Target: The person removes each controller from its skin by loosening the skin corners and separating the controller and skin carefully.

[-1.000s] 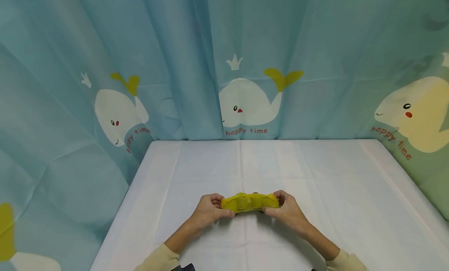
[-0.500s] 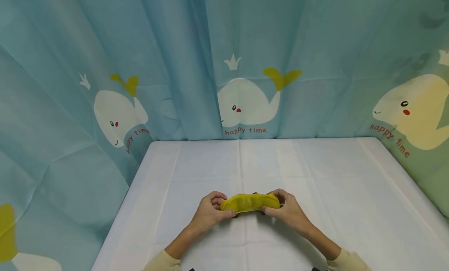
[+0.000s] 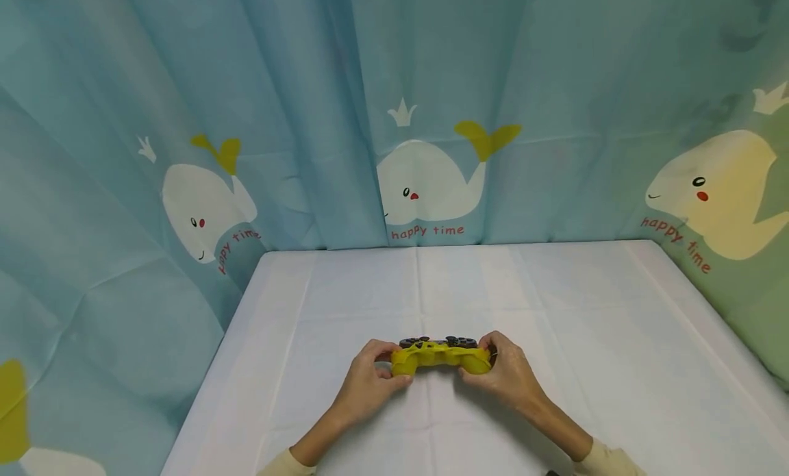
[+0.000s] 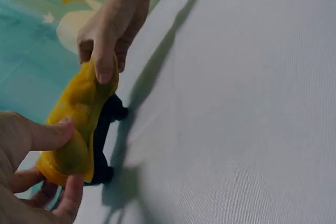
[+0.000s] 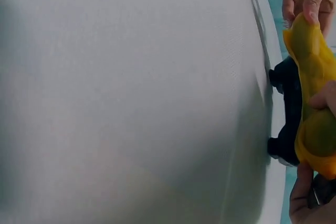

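Observation:
A black game controller (image 3: 464, 342) in a yellow rubbery cover (image 3: 435, 355) is held between both hands above the table, near the middle of the head view. My left hand (image 3: 368, 379) grips its left end, thumb on the near side and fingers behind. At the other end, my right hand (image 3: 510, 372) pinches the cover in the same way. Both wrist views show the yellow cover (image 4: 79, 103) over the grips, while the controller's dark face with two thumbsticks (image 5: 287, 106) stays bare. Part of the right-hand end is hidden by fingers.
A white cloth (image 3: 530, 291) covers the table. Blue-green curtains (image 3: 320, 154) printed with whales hang along the back and both sides, touching the table's edges.
The controller has tilted in the hands, so its black button face now shows along the top above the yellow cover. Both hands still hold its ends. The head view has shifted slightly.

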Motion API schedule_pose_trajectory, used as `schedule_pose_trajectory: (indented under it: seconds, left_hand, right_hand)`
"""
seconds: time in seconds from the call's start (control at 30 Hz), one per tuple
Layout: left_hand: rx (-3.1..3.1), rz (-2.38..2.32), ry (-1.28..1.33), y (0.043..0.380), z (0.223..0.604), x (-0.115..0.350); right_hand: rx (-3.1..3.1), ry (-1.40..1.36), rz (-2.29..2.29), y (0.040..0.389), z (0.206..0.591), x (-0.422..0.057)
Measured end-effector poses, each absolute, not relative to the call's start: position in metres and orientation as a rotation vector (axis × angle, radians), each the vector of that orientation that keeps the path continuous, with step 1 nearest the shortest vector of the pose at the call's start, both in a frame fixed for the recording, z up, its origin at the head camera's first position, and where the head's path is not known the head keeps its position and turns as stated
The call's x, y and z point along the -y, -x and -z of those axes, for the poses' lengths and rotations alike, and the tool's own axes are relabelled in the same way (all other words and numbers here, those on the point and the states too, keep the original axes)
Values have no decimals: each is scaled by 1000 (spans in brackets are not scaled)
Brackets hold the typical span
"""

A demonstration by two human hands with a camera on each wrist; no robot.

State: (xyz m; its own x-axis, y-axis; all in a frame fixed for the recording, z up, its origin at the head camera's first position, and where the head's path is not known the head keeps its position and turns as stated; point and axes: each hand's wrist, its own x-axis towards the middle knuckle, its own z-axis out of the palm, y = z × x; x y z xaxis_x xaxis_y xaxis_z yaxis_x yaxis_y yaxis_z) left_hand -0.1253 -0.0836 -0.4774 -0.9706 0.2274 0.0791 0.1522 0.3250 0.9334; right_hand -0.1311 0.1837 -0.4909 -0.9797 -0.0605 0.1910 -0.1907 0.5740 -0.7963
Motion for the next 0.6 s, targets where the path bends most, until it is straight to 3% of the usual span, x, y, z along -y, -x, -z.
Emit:
schedule_pose_trajectory:
  seconds: [0.37,0.6]
  left_hand:
    - [-2522,-1758,-355,133,484,91]
    - [-2639,-1736,-320,119,492,80]
  right_hand:
    - [2647,-292,-1466,140,500,-178]
    - [2557,-317,-1368,130,512,-183]
